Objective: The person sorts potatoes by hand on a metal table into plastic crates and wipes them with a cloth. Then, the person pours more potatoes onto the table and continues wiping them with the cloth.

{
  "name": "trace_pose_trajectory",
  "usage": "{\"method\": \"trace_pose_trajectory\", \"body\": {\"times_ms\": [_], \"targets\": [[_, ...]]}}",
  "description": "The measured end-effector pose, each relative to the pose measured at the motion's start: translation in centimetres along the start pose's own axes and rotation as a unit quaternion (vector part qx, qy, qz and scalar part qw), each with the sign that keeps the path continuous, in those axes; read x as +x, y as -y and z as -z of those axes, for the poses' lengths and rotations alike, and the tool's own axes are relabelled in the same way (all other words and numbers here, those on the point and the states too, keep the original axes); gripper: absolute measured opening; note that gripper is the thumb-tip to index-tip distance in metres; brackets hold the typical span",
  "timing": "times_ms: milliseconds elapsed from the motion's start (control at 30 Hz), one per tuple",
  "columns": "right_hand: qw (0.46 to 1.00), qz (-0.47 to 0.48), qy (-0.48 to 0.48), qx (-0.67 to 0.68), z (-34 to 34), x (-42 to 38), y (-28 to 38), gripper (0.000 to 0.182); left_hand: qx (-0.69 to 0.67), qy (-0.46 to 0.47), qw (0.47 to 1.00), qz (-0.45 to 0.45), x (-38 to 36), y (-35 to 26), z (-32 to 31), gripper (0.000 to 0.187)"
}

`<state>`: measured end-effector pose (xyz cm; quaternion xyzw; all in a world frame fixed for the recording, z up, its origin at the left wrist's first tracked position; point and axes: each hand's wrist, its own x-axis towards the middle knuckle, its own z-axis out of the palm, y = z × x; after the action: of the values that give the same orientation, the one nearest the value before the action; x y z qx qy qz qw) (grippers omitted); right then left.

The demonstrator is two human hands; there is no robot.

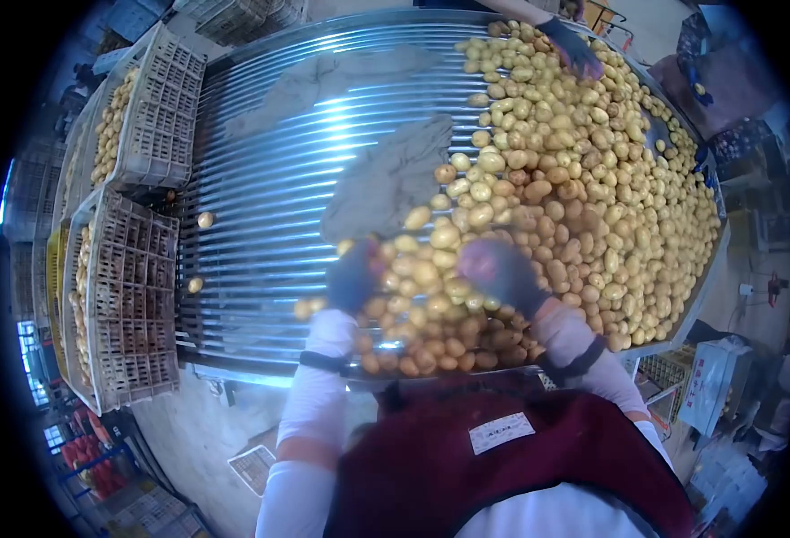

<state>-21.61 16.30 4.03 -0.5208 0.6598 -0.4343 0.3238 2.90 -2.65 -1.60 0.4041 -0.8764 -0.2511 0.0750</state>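
Many yellow-brown potatoes (pixel 624 269) cover the right part of a metal roller table (pixel 260 188). My left hand (pixel 354 273), in a dark glove with pinkish fingertips, is at the left edge of the near potatoes. In a matching glove, my right hand (pixel 502 273) is among the potatoes farther right. Between the two hands lies a loose cluster of potatoes, smeared by motion. Both hands are blurred too, so whether their fingers close around any potato cannot be made out.
Plastic crates (pixel 135 296) with potatoes stand along the table's left end. Grey cloth-like patches (pixel 386 179) lie on the rollers, and a few single potatoes (pixel 205 220) sit near the crates. At the far side, another person's gloved hand (pixel 574 49) touches the pile.
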Motion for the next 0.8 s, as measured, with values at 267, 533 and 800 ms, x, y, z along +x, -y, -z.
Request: {"method": "trace_pose_trajectory", "body": {"times_ms": [267, 533, 800], "targets": [[0.915, 0.063, 0.330, -0.222, -11.6, -1.4, 3.7, 0.031, -0.646, 0.043, 0.747, 0.152, -5.4, 0.2, 1.8, 0.038], [0.958, -0.050, 0.210, 0.187, -8.5, -4.4, 0.6, 0.049, -0.606, 0.099, 0.785, 0.086, -14.6, 2.7, 4.8, 0.039], [0.759, -0.208, 0.149, 0.598, -3.5, -8.7, 2.7, 0.066, 0.211, 0.130, 0.956, -0.158, -16.4, -4.4, 3.0, 0.022]]}}
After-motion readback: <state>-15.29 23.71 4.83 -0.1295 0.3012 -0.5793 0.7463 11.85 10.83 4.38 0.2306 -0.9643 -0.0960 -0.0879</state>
